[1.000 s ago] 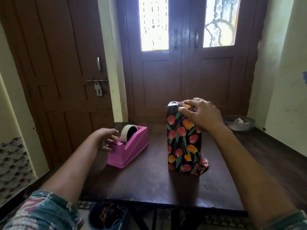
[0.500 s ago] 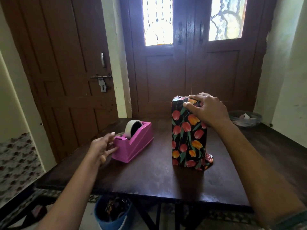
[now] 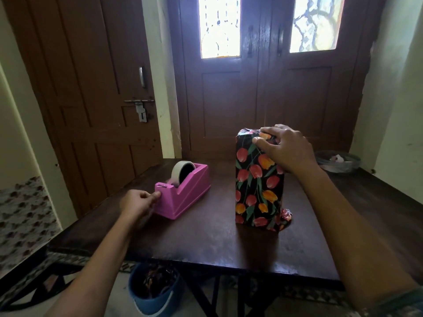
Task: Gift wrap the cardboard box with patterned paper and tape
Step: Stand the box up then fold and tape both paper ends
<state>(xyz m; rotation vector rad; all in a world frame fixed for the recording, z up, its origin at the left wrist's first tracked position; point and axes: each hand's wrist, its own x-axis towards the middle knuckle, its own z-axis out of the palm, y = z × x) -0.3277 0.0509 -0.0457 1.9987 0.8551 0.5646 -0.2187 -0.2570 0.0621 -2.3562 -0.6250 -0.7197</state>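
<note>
A tall box [image 3: 258, 179] wrapped in black paper with red and orange tulips stands up straight on the dark wooden table [image 3: 206, 236]. It sits a little to the right of the middle, at about 3 o'clock from the pink tape dispenser [image 3: 185, 193]. The two are near each other but not touching. A bit of crumpled paper [image 3: 285, 217] sticks out at the bottom right of the box.

The right hand [image 3: 286, 149] rests on the top of the box at its 1 o'clock corner. Its fingers curl over the folded paper there and press it down.

The left hand [image 3: 137, 202] is at the near end of the dispenser, at about 8 o'clock from the tape roll [image 3: 182, 172]. Its thumb and fingers are pinched together right by the cutter. I cannot tell if tape is between them.

A blue bucket [image 3: 153, 294] sits on the floor under the table, at 6 o'clock.
</note>
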